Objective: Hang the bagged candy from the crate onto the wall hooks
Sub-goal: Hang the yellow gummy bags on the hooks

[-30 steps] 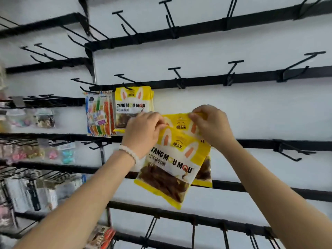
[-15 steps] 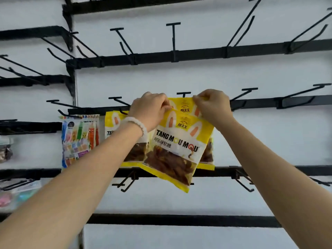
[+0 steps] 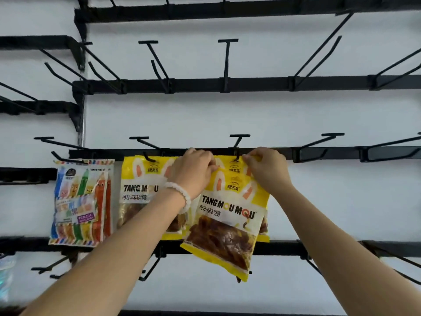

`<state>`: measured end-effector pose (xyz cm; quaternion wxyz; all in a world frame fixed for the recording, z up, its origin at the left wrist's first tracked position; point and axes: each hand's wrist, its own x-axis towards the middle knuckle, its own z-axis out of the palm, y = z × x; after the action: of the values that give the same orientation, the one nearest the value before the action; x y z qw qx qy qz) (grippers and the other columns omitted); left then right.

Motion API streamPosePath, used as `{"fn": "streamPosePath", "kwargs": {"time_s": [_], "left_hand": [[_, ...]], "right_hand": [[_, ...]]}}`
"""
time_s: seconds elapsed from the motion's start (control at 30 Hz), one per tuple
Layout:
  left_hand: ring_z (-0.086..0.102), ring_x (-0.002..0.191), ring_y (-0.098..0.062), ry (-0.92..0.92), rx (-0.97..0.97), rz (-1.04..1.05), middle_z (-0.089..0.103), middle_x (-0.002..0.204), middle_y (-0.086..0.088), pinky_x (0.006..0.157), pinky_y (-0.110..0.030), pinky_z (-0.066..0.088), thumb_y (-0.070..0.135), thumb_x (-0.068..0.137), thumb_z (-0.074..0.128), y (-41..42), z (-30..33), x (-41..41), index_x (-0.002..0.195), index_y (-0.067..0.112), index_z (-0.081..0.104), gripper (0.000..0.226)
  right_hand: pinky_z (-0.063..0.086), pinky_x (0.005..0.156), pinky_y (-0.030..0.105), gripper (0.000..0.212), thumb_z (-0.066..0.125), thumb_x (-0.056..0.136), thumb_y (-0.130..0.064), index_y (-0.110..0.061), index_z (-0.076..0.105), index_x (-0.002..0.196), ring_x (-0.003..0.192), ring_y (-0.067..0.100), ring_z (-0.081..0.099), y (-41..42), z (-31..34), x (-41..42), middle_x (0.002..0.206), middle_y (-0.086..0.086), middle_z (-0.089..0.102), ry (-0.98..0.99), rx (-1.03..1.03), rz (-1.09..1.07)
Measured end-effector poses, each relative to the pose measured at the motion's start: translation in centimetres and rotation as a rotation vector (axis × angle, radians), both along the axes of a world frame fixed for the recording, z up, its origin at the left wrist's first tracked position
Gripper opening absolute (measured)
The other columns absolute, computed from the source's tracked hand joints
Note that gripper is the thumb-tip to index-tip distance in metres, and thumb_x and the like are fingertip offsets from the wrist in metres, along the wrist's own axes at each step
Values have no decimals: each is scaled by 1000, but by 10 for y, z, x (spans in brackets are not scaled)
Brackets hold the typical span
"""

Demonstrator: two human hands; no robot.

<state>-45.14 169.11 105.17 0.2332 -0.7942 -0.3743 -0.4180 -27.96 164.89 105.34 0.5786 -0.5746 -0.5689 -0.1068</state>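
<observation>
Item: yellow candy bags (image 3: 224, 215), two stacked, pinched at top corners by left hand (image 3: 193, 171) and right hand (image 3: 266, 171), both grips closed on the header, apparently to align the hang hole. Hook (image 3: 237, 153) sits between the grips, touching the header. Just beyond the left grip: hung yellow bag (image 3: 139, 190), then pencil candy pack (image 3: 82, 201).

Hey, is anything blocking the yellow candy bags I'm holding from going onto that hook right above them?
Nothing visible blocks it. The left hand and right hand pinch the top of the yellow bags right at the hook, whose prong looks bare. The neighbouring yellow bags hang to the left.
</observation>
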Motion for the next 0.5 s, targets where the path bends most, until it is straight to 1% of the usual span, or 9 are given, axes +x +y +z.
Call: {"fn": "streamPosePath", "kwargs": {"time_s": [0.03,0.1,0.2,0.27,0.33,0.43,0.5], "left_hand": [[48,104,-14,-5,11,9,62,105,6,75,-28,42,35,95,44,2,0,2,95,20,58,20],[47,106,-15,-17,15,15,61,107,6,76,-27,38,35,95,43,5,0,4,97,19,58,22],[45,110,-18,-52,26,-9,59,113,2,86,-30,40,33,94,46,1,-1,4,100,16,60,23],[42,111,-19,-79,85,-17,55,117,0,91,-33,39,30,92,50,-5,1,2,99,14,62,21],[43,110,-21,-110,139,-18,53,115,-1,91,-35,40,30,91,53,-15,2,1,95,13,64,20],[44,108,-21,-121,159,-5,53,111,-1,88,-35,39,31,91,53,-26,4,-2,96,13,64,22],[45,106,-21,-128,165,-3,54,109,-1,86,-34,39,31,91,53,-34,4,-5,97,13,64,21]], "right_hand": [[44,61,27,16,56,88,-35,-21,65,89,75,14,57,3,0,2,78,-4,64,-1,0,-4],[46,66,29,15,58,87,-36,-22,63,90,81,15,57,6,-1,5,89,-2,64,5,10,0],[42,73,27,21,61,85,-35,-21,63,101,93,11,53,0,-7,8,104,-3,56,-73,109,2],[36,79,22,21,63,83,-37,-20,66,97,98,8,48,-9,-13,10,105,-6,50,-146,144,41],[35,82,22,22,64,82,-39,-19,69,90,104,7,44,-20,-19,12,107,-7,48,-203,103,76],[33,78,18,17,64,83,-36,-19,69,83,108,9,45,-33,-23,14,114,-4,54,-225,68,124],[32,80,20,17,63,84,-34,-18,69,84,111,12,47,-40,-22,14,116,-2,56,-241,72,123]]}}
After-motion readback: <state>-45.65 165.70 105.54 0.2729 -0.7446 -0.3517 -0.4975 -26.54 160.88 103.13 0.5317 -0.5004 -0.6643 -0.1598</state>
